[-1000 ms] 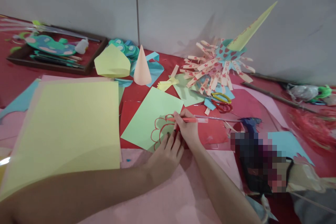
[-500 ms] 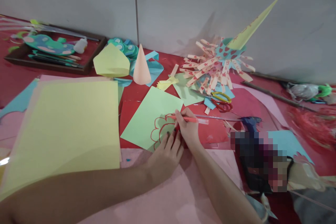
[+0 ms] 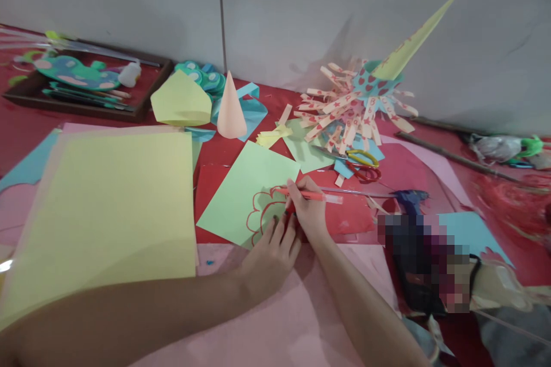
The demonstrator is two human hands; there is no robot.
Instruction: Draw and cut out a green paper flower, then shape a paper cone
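A light green sheet of paper [image 3: 236,189] lies tilted on the red table, with a red scalloped flower outline drawn on its right part. My right hand [image 3: 309,212] is closed around a red marker [image 3: 312,194] with a clear pink end, its other end over the top of the outline. My left hand [image 3: 273,252] rests on the sheet's lower edge, fingers stretched out flat and holding nothing. The two hands are close together and cover part of the drawing.
Large yellow sheets [image 3: 124,200] lie at left, below a wooden tray [image 3: 142,92] with brushes. A peach paper cone [image 3: 231,109] stands behind the green sheet. Scissors [image 3: 364,166], a glue gun [image 3: 411,200] and a fringed paper hat [image 3: 379,83] are at right.
The view has shifted very slightly. Both hands and the marker look almost unmoved, and the red outline looks the same.
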